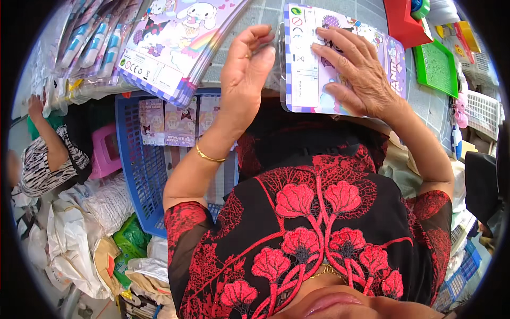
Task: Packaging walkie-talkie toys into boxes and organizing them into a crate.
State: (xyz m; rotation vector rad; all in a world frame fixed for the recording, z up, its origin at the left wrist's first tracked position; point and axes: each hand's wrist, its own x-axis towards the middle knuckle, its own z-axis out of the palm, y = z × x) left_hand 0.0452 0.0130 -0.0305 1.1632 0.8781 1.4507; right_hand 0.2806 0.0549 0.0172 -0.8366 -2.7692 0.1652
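Note:
My right hand (357, 73) lies palm down with spread fingers on a printed cardboard pack (302, 64) with cartoon figures and a purple checked border. A clear plastic edge shows along the pack's left side. Just left of it, my left hand (246, 74) is raised with loosely bent fingers. A gap shows between its thumb and fingers, and nothing is visible in it. Further left, a stack of similar printed cards (178, 45) overhangs the table's near edge. Beside that stack lie several clear packs (90, 42) with blue-and-white pen-like pieces inside.
A blue plastic basket (127, 139) below the table edge holds several printed packs (179, 123). At right are a red box (405, 22), a green tray (436, 68) and a white basket (482, 112). A pink stool (105, 150) and another person's arm (52, 141) are at left.

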